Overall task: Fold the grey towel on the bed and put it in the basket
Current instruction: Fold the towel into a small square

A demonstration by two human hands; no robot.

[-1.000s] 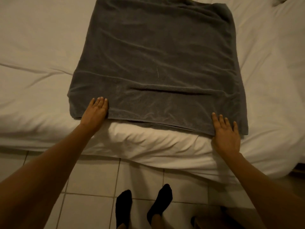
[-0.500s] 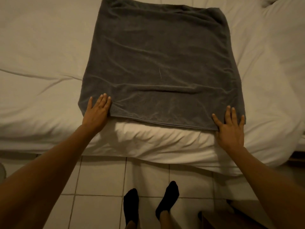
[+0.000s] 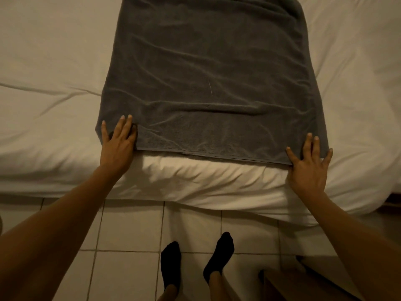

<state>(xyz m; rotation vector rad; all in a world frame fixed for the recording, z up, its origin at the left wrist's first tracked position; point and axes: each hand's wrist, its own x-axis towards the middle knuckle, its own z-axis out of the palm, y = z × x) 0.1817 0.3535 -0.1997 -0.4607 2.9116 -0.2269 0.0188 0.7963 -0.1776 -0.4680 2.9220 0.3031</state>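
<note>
The grey towel (image 3: 208, 79) lies spread flat on the white bed (image 3: 50, 88), its near hem running along the mattress edge. My left hand (image 3: 118, 146) rests palm down on the towel's near left corner with fingers stretched forward; its thumb is hidden at the hem. My right hand (image 3: 309, 168) presses flat on the near right corner, fingers spread over the cloth. Neither hand has cloth bunched in it. No basket is in view.
The mattress side drops to a pale tiled floor (image 3: 130, 227). My feet in black socks (image 3: 171, 263) stand close to the bed. A brown wooden piece (image 3: 303, 285) sits at the lower right beside my right foot.
Both hands slid forward onto the towel's near corners, and the right hand's fingers spread wider. The near hem lies straighter, and the view has shifted slightly.
</note>
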